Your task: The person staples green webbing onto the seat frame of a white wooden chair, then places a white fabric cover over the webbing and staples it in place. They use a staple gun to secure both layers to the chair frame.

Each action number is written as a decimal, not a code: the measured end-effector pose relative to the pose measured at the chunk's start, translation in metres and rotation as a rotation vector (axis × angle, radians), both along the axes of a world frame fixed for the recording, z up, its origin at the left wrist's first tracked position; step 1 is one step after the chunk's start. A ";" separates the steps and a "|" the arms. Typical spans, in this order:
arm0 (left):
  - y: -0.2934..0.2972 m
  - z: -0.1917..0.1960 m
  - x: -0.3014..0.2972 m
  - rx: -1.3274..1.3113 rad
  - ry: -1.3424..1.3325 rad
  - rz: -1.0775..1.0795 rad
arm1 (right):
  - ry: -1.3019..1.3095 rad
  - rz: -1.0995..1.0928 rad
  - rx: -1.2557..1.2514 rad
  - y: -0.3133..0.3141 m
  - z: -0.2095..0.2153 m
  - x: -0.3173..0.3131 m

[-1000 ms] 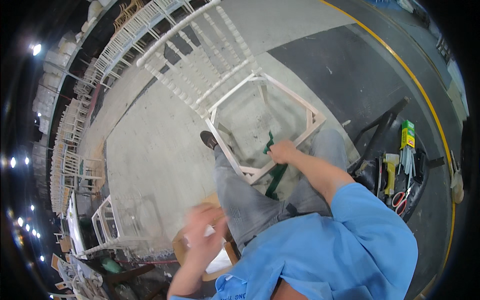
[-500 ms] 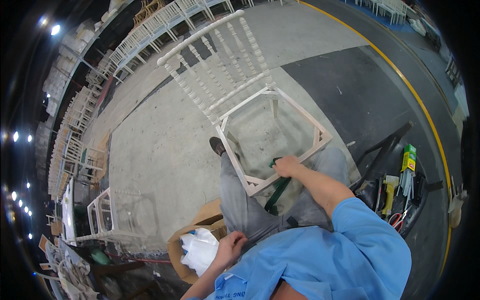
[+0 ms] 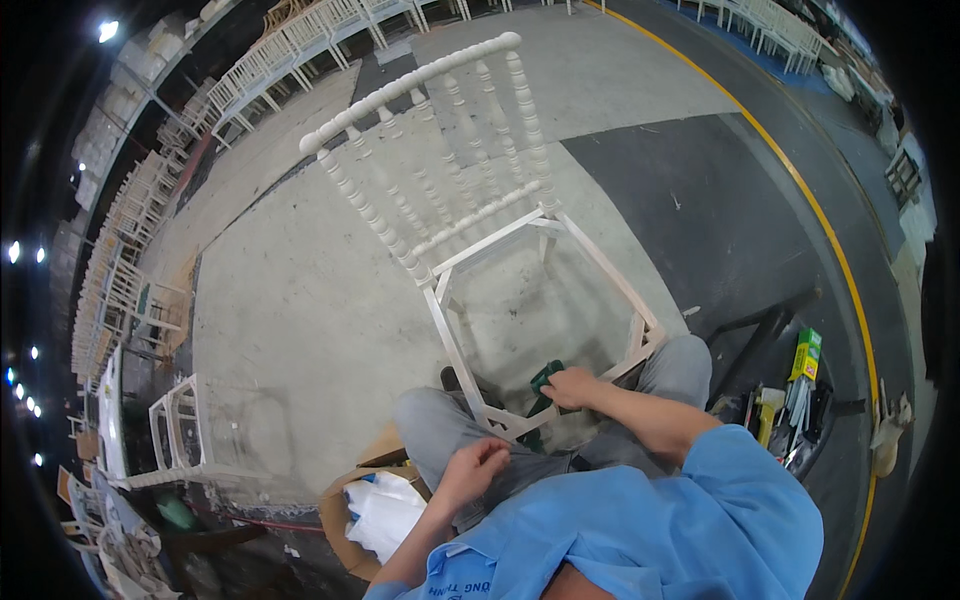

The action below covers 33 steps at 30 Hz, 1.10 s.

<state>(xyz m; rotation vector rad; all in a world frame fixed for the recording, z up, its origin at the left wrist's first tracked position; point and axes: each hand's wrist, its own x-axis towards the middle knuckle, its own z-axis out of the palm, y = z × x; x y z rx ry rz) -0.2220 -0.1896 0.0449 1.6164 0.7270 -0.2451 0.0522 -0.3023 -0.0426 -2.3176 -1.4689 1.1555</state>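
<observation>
An unpainted-looking white wooden chair (image 3: 449, 300) stands before me, with turned spindles in its back and an empty seat frame. My right hand (image 3: 572, 388) is closed on a dark green strip (image 3: 545, 378), perhaps abrasive cloth. The strip passes by the near rail of the seat frame, and its lower end shows below that rail. Over my left thigh is my left hand (image 3: 480, 466), fingers loosely bent, nothing visible in them. It lies close to the near left corner of the seat. My knees flank the frame.
On my left, a cardboard box (image 3: 336, 520) holds white plastic wrapping (image 3: 385, 512). A black seat at my right bears a green-and-yellow box (image 3: 806, 354) and hand tools (image 3: 770, 415). A chair frame (image 3: 180, 430) lies left; rows of white chairs (image 3: 285, 60) stand behind.
My right hand has pulled the green strip up above the near rail. My left knee has swung outward and up, and my left hand has moved forward toward the seat corner.
</observation>
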 end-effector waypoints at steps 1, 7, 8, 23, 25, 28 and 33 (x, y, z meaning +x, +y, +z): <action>0.003 -0.006 0.017 -0.082 -0.039 0.074 | 0.024 -0.085 0.096 0.002 0.002 0.007; 0.013 -0.013 0.095 -0.365 -0.272 0.314 | 0.860 -0.310 0.414 0.016 0.089 0.016; 0.016 -0.008 0.101 -0.478 -0.351 0.336 | 0.910 -0.263 0.406 0.015 0.112 0.011; 0.024 0.035 0.133 -0.593 -0.534 0.577 | 0.801 -0.260 0.232 -0.047 0.074 -0.002; 0.008 0.029 0.123 -0.432 -0.469 0.425 | 1.037 -0.524 0.326 -0.022 0.085 0.015; -0.021 0.011 0.104 -0.287 -0.395 0.328 | 1.178 -0.661 0.339 0.020 0.120 0.014; -0.039 -0.009 0.080 -0.206 -0.116 0.143 | 1.129 -0.704 0.500 0.035 0.136 0.005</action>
